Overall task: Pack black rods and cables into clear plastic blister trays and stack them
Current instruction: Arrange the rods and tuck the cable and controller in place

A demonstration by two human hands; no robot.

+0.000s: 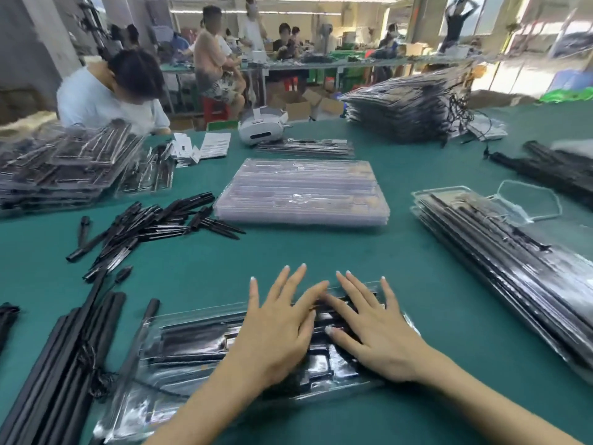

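Both hands flat on the filled blister tray (199,351) at the near table edge. Left hand (276,329) and right hand (378,335) lie palm-down, fingers straight and spread, pressing the tray's right half; nothing gripped. Hands and forearms cover the tray's middle, so what sits under them can't be made out. Black parts show through the plastic left of the hands, blurred. The tray's near-left corner runs off frame.

Long black rods (61,358) lie just left of the tray, cut off at the bottom edge. Loose short black pieces (154,220) are heaped further out on the green table (321,252). Empty clear trays (301,191) are stacked centre. Filled stack (500,252) to the right, cropped by the frame.
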